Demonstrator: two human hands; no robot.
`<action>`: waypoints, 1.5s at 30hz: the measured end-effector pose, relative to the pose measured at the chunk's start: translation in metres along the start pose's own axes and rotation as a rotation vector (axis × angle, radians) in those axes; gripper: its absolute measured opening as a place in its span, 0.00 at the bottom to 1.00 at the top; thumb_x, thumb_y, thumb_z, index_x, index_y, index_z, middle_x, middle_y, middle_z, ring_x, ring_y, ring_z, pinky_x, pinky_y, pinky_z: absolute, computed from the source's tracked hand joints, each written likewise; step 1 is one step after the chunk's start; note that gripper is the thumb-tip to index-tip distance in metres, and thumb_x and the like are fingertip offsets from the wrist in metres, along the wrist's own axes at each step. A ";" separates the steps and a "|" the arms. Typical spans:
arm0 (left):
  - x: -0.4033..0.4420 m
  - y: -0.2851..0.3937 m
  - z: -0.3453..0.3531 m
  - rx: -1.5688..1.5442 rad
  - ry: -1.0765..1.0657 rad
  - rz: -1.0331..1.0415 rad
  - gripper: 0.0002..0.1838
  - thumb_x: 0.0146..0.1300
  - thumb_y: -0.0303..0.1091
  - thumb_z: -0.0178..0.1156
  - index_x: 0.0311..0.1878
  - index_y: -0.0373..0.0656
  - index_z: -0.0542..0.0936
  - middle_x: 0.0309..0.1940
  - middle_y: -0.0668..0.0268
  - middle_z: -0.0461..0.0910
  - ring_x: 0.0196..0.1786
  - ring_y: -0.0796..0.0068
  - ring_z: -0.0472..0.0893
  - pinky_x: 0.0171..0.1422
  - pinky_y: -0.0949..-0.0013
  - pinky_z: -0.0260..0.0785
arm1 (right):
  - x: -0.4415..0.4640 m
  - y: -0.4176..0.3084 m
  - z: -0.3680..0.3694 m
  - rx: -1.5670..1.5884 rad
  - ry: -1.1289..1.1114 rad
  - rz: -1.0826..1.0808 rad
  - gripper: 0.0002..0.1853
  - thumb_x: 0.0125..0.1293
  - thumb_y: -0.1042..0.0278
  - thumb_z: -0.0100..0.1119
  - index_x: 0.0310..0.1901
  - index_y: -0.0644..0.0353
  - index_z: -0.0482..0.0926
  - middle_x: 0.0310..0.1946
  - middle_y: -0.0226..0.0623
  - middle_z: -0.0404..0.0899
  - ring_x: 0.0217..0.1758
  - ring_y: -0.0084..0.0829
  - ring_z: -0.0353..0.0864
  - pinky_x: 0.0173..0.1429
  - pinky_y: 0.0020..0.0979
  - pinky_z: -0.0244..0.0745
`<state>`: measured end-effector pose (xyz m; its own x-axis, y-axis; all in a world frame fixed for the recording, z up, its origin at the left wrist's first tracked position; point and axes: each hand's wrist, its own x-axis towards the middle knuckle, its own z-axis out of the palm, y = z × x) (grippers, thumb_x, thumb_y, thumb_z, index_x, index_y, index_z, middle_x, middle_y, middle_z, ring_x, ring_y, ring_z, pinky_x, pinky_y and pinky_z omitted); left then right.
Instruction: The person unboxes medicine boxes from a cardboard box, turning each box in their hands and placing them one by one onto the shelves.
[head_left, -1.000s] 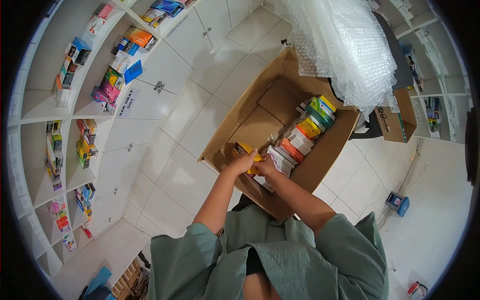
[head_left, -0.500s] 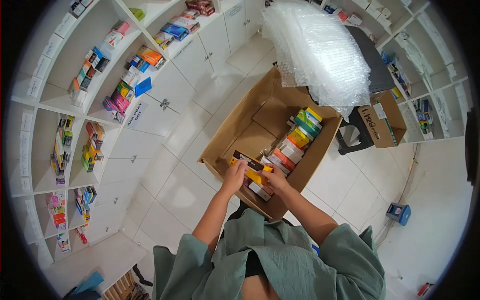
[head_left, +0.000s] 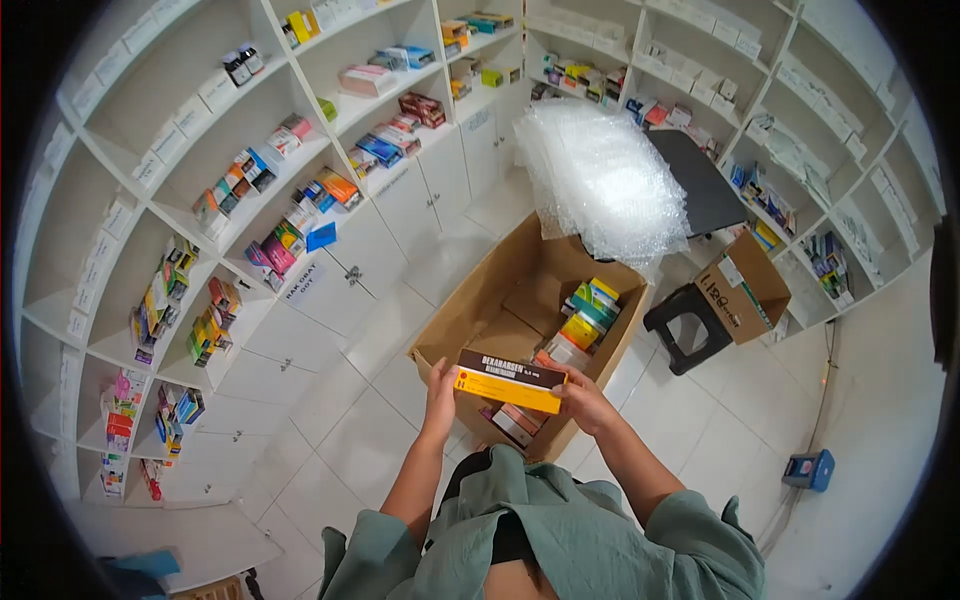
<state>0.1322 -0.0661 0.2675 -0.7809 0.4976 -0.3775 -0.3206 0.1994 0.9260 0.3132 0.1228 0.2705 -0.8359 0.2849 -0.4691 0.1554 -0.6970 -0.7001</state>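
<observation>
A long yellow and dark brown medicine box (head_left: 509,380), printed "DEXAHARSEN", is held level between both my hands. My left hand (head_left: 440,400) grips its left end, and my right hand (head_left: 585,401) grips its right end with the thumb on the front. Beneath it stands a large open cardboard box (head_left: 440,335). Inside, a row of medicine boxes (head_left: 580,327) in white, yellow, green and orange lines the right side. A few more small boxes (head_left: 517,424) lie at the near end, partly hidden below the held one.
Bubble wrap (head_left: 600,180) is heaped beyond the carton on a black chair (head_left: 695,180). To the right, a smaller carton (head_left: 745,290) sits by a black stool (head_left: 685,325). White shelves (head_left: 290,150) with medicine boxes curve around the room. A blue bin (head_left: 808,470) stands at the right wall.
Both hands have lifted the yellow and brown medicine box up from the carton, and its printed front now faces me. The head view has tilted up, showing more shelves.
</observation>
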 end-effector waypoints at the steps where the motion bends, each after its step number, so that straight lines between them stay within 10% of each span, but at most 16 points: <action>1: -0.013 0.016 0.002 -0.031 -0.029 -0.034 0.32 0.68 0.51 0.48 0.67 0.39 0.59 0.59 0.59 0.67 0.61 0.70 0.67 0.63 0.66 0.60 | -0.009 -0.008 0.006 0.007 -0.030 -0.021 0.33 0.57 0.69 0.59 0.65 0.58 0.61 0.54 0.34 0.69 0.58 0.33 0.71 0.56 0.36 0.71; 13: -0.109 0.099 -0.008 -0.271 -0.102 0.329 0.29 0.66 0.29 0.52 0.69 0.42 0.56 0.58 0.61 0.67 0.60 0.72 0.67 0.67 0.70 0.56 | -0.070 -0.051 0.090 0.075 0.053 -0.440 0.18 0.64 0.71 0.57 0.54 0.59 0.67 0.45 0.33 0.74 0.49 0.23 0.74 0.56 0.25 0.68; 28: -0.197 0.141 -0.096 -0.204 -0.009 0.639 0.34 0.65 0.29 0.50 0.73 0.44 0.49 0.57 0.61 0.65 0.60 0.72 0.66 0.68 0.68 0.54 | -0.113 -0.031 0.214 -0.053 -0.140 -0.650 0.12 0.67 0.72 0.51 0.51 0.58 0.67 0.45 0.33 0.72 0.50 0.23 0.72 0.57 0.25 0.67; 45: -0.259 0.118 -0.180 -0.320 0.209 0.540 0.34 0.63 0.34 0.49 0.72 0.46 0.53 0.57 0.61 0.67 0.60 0.71 0.67 0.68 0.68 0.56 | -0.118 0.030 0.291 -0.354 -0.286 -0.700 0.22 0.64 0.74 0.57 0.57 0.62 0.62 0.49 0.37 0.71 0.53 0.25 0.71 0.59 0.28 0.66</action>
<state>0.2006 -0.3234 0.4735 -0.9539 0.2766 0.1168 0.0268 -0.3092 0.9506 0.2635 -0.1235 0.4617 -0.8951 0.3634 0.2585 -0.3331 -0.1594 -0.9293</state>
